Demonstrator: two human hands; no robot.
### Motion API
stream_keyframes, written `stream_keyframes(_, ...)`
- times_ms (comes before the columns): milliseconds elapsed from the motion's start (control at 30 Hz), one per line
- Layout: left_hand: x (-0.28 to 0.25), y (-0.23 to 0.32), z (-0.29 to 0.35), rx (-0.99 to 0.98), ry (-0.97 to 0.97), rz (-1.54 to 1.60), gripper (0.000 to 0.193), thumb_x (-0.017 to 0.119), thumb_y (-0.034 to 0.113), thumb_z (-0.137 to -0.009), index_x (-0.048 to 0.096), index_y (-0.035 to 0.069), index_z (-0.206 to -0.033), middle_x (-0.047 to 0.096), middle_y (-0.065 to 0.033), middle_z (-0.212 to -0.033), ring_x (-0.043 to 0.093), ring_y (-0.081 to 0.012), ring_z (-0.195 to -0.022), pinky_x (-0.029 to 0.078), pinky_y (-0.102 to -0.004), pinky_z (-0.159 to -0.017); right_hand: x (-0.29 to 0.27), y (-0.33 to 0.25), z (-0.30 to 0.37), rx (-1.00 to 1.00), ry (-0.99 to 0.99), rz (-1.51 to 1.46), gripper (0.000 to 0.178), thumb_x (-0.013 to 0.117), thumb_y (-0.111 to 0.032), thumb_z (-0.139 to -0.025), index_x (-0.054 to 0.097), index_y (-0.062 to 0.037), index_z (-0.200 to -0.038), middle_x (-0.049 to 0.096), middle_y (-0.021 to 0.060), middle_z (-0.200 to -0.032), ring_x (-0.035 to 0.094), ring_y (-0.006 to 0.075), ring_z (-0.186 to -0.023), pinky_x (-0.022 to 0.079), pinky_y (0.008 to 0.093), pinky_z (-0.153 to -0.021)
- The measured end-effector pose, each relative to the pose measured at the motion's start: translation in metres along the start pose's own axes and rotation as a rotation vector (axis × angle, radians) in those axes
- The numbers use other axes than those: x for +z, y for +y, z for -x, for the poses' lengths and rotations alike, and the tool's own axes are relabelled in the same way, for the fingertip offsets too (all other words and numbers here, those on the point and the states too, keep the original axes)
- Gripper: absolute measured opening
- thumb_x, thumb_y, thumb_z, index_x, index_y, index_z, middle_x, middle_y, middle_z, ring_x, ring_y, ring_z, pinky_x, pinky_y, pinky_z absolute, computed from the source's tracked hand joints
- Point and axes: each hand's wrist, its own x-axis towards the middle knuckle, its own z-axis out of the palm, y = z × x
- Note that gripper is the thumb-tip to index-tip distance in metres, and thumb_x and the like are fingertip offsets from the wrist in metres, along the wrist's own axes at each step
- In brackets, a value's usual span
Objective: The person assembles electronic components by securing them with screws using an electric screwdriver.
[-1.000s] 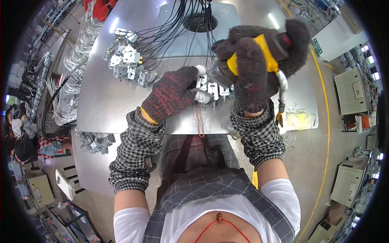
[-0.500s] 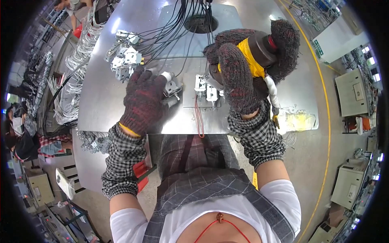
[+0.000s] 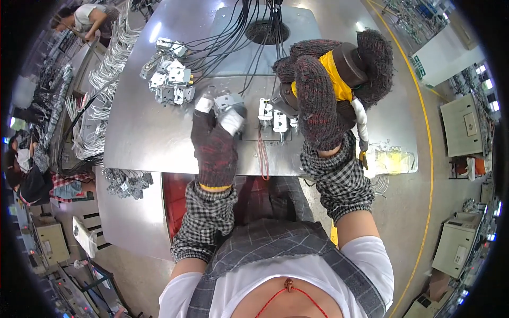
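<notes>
My left hand (image 3: 217, 148), in a dark red-and-black knit glove with white-wrapped fingertips, pinches a small grey metal bracket-like part (image 3: 229, 100) just above the table. My right hand (image 3: 323, 100), gloved alike, is wrapped round a dark handheld power tool (image 3: 344, 62) with yellow tape on its body. The tool's nose end lies beside white socket-like pieces (image 3: 280, 121) on a small metal plate. A loop of thin red cord (image 3: 263, 159) hangs from these pieces over the table's front edge. Left of my left hand sits a pile of similar metal parts (image 3: 172, 80).
Black cables (image 3: 241, 32) run from the far side across the metal table (image 3: 132, 132) to the pile. Bundles of white wires (image 3: 106, 79) hang at the left. More metal parts (image 3: 127, 183) lie on a lower surface. Another person (image 3: 93, 21) bends over at the far left.
My left hand has moved right and nearer, away from the pile, with the metal part in its fingers. The power tool has shifted slightly right. The other person has come further into view.
</notes>
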Motion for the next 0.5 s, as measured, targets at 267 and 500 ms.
stream_keyframes(267, -0.021, 0.040, -0.018, 0.608, -0.487, -0.868, 0.056, 0.071, -0.002, -0.080, 0.056, 0.012, -0.132, 0.068, -0.0138, -0.107, 0.071, -0.0189, -0.086, 0.055, -0.0312, -0.069, 0.015, 0.000, -0.008, -0.049, 0.621, -0.130, 0.062, 0.067, -0.003, -0.089, 0.037, -0.0031, -0.143, 0.056, 0.0101, -0.119, 0.057, 0.0183, -0.105, 0.048, 0.0298, -0.090)
stream_keyframes(500, -0.004, 0.023, -0.029, 0.627, -0.521, -0.576, 0.049, 0.074, 0.004, -0.079, 0.058, 0.004, -0.126, 0.069, -0.0112, -0.098, 0.068, -0.0180, -0.072, 0.054, -0.0296, -0.061, 0.051, -0.027, -0.038, -0.325, 0.771, 0.527, 0.058, 0.066, -0.013, -0.091, 0.038, -0.0032, -0.140, 0.067, 0.0131, -0.099, 0.068, 0.0212, -0.083, 0.058, 0.0320, -0.072)
